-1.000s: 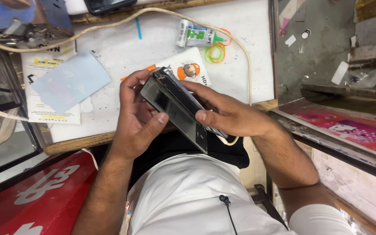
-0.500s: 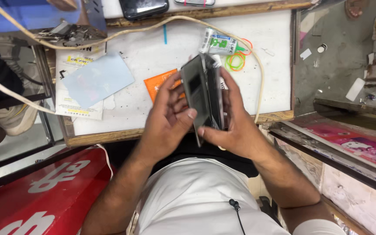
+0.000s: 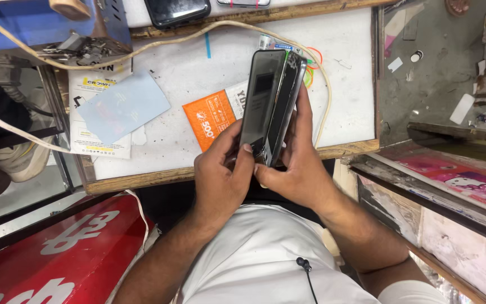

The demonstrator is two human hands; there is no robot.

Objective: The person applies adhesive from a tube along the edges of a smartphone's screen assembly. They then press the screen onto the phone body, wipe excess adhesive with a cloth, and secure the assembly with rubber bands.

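1. White worktable (image 3: pixel 344 67): wood-edged, carrying a cream cable (image 3: pixel 326 95) that curves along its 3 o'clock side, an orange card (image 3: pixel 212 118) and a pale blue sheet (image 3: pixel 122 107).
2. Smartphone (image 3: pixel 268 104): held upright above the table's near edge. Its dark screen panel (image 3: pixel 259 95) stands lifted from the back housing (image 3: pixel 288 101) along one long edge, still joined at 6 o'clock. Separation is judged partly done.
3. Left hand (image 3: pixel 220 180): closed on the lower screen side, thumb at the seam.
4. Right hand (image 3: pixel 299 163): closed around the housing from 3 o'clock.
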